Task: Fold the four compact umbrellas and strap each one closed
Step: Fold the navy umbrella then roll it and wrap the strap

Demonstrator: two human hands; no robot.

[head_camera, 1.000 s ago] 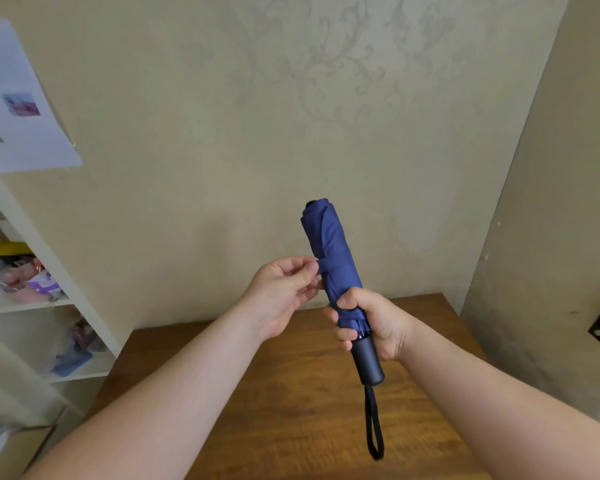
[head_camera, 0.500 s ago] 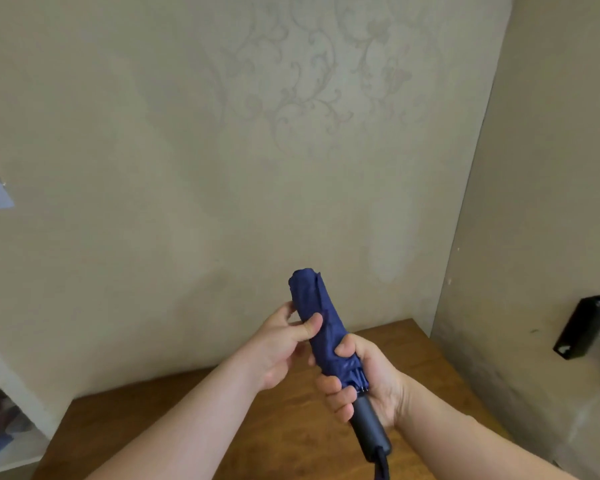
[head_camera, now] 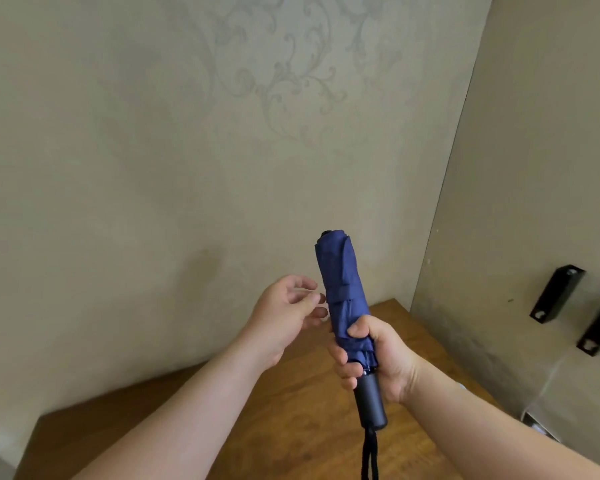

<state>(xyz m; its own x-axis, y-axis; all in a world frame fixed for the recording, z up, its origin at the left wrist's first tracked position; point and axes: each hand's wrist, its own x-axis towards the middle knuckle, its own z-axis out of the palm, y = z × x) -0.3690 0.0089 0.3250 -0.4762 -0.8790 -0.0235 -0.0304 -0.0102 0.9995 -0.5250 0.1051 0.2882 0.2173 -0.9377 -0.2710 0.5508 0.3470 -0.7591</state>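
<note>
- Above the counter [head_camera: 291, 420], centre frame, a navy umbrella [head_camera: 343, 299] stands nearly upright, tip tilted a touch to the left.
- Right hand [head_camera: 374, 358] has it: fingers and thumb curled tight round the lower canopy, just above the handle [head_camera: 369, 403]. That grip is closed on the umbrella.
- Canopy looks rolled into a neat tube, and a navy strap [head_camera: 343, 292] runs round its middle.
- Dark handle pokes out below the fist, with a black wrist loop [head_camera: 369, 455] dangling off the bottom edge of the view.
- Left hand [head_camera: 284, 313] hovers just beside the strap, palm turned toward the umbrella, fingers loosely spread and holding nothing. That grip is open.
- Whether those left fingertips touch the fabric, I cannot tell; they sit right at its edge.
- Both forearms reach in from the bottom, bare.
- Behind it all, a beige wall [head_camera: 153, 168] with a faint scroll pattern up top.
- Over on the right wall, two black brackets [head_camera: 556, 294] stick out, well apart from the hands.
- Wooden counter runs into the corner where the two walls meet.
</note>
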